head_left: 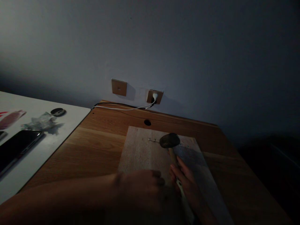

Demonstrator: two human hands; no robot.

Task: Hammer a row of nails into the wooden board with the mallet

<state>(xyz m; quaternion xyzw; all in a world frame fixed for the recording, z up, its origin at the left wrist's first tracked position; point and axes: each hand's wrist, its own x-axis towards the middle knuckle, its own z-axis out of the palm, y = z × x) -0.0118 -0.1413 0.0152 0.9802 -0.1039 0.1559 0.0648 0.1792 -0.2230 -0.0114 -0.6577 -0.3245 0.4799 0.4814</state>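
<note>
Black at the head and pale along the handle, one mallet (pixel 170 140) is in the right hand (pixel 187 181), whose fingers are closed around the handle a little below the head. The left hand (pixel 142 187) is blurred, its fingers curled inward above the near part of the board; whether it has hold of anything, or touches the board, I cannot tell.

One pale board (pixel 136 156) lies on the wooden table (pixel 93 150), between the table's left and right edges. The mallet's head is over the board near its far edge, right of the middle; whether it touches the surface is unclear. Just left of the head, near that same edge, are small metal pieces (pixel 149 139), too tiny to count surely.

One round hole (pixel 147 122) opens near the table's far edge. Along that edge, toward the far left corner, run two cables, one white (pixel 122 109) and one black (pixel 112 103). Two plates are on the wall: one bare plate (pixel 119 87) and one with a white plug (pixel 155 96).

Beside the left edge, a white surface (pixel 76 114) carries one dark flat device (pixel 20 145), one crumpled clear wrapper (pixel 43 122), one round dark item (pixel 58 112) and one red-and-white packet (pixel 11 118).
</note>
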